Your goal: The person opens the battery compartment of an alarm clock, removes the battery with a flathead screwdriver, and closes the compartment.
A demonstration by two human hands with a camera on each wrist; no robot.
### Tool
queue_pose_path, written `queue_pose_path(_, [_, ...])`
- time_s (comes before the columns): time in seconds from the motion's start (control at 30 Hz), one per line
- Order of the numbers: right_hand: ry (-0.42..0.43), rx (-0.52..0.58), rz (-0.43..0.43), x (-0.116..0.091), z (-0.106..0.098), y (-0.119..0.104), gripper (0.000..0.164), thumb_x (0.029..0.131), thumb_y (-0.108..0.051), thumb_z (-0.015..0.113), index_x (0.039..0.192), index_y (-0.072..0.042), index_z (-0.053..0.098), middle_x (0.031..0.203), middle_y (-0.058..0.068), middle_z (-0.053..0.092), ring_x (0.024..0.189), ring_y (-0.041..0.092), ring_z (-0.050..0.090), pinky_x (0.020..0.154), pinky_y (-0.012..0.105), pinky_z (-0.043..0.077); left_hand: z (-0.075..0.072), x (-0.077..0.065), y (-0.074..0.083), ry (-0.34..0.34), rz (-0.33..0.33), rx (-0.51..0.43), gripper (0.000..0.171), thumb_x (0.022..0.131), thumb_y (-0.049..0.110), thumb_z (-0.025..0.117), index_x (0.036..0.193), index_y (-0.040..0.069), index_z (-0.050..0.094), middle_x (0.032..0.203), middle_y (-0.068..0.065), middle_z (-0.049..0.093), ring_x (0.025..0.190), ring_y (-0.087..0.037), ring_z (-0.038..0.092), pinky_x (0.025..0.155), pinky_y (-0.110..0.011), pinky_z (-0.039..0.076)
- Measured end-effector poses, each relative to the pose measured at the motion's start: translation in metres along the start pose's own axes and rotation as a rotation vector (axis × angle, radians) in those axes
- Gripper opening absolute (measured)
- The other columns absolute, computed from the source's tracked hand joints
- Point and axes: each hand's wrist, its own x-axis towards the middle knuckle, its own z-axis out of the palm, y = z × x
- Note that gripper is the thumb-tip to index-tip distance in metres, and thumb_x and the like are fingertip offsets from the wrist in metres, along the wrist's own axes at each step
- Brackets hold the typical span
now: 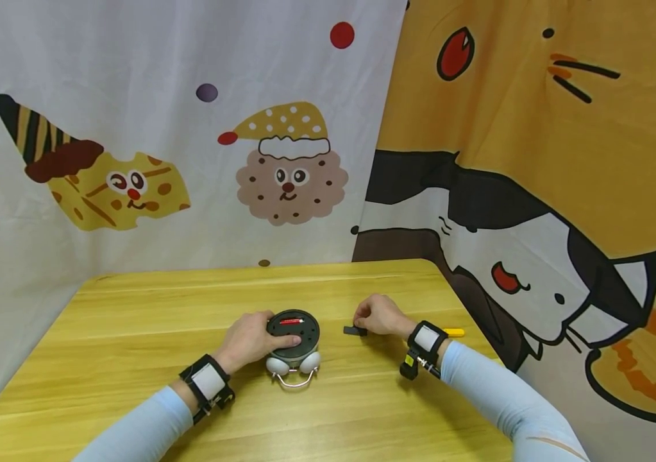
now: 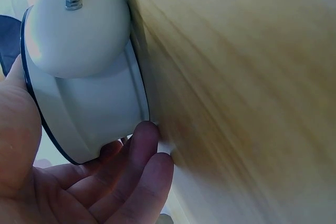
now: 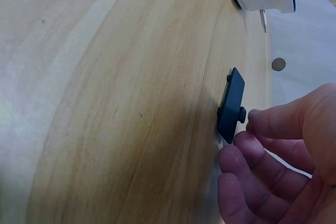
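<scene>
A pale alarm clock (image 1: 295, 350) lies face down, its twin bells (image 1: 309, 362) and wire handle toward me. In its dark back, a red battery (image 1: 291, 321) shows in an uncovered slot. My left hand (image 1: 251, 341) grips the clock from the left, thumb across the back and fingers around the side (image 2: 131, 150). To the right of the clock, a small black battery cover (image 3: 231, 106) rests on the wood with a tab facing up. My right hand (image 1: 382, 314) is over its right end, thumb tip right at the tab and loosely bent fingers beside its edge.
A yellow stick-like thing (image 1: 454, 332) lies beyond my right wrist, partly hidden by it. The wooden table (image 1: 149, 308) ends in front of a printed curtain (image 1: 160, 244). Each wrist wears a black strap with a camera.
</scene>
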Motion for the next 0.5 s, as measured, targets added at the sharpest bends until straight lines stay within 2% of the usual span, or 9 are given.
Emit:
queue_pose_path(0.2, [0.017, 0.032, -0.001, -0.0042, -0.0022, 0.0007, 0.009, 0.103, -0.017, 0.083, 0.095, -0.018, 0.087, 0.082, -0.004, 0.081, 0.067, 0.011, 0.066, 0.068, 0.029, 0.05, 0.0026, 0.0005, -0.0014, -0.004, -0.001, -0.007, 0.077, 0.081, 0.073, 0.092, 0.117, 0.006, 0.078, 0.088, -0.002, 0.075, 0.075, -0.015, 0.064, 0.063, -0.032, 0.047])
queue_pose_path(0.5, [0.045, 0.017, 0.014, -0.007, -0.0085, 0.0023, 0.011, 0.103, -0.018, 0.081, 0.094, -0.018, 0.086, 0.083, -0.006, 0.081, 0.068, 0.011, 0.066, 0.066, 0.029, 0.05, 0.0038, 0.0016, -0.0023, -0.001, -0.009, -0.008, 0.077, 0.08, 0.074, 0.092, 0.116, 0.007, 0.078, 0.088, -0.002, 0.075, 0.074, -0.015, 0.063, 0.063, -0.031, 0.047])
